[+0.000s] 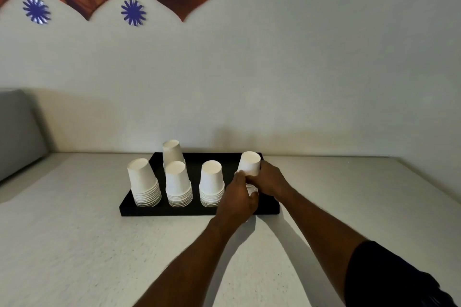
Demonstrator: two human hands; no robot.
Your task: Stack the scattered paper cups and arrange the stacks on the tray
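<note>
On the head camera I saw both hands closed round the rightmost cup stack (249, 163), upside-down at the black tray's (174, 210) right end, with its base hidden behind them. The left hand (237, 197) curled round the lower cups. The right hand (268, 180) gripped higher up, fingers wrapped close together. Four other cup stacks (211, 183) stood on the tray: three along its front, one at its back left.

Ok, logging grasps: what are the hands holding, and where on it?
The rightmost cup stack: right hand around its upper part, left hand around its lower part.
</note>
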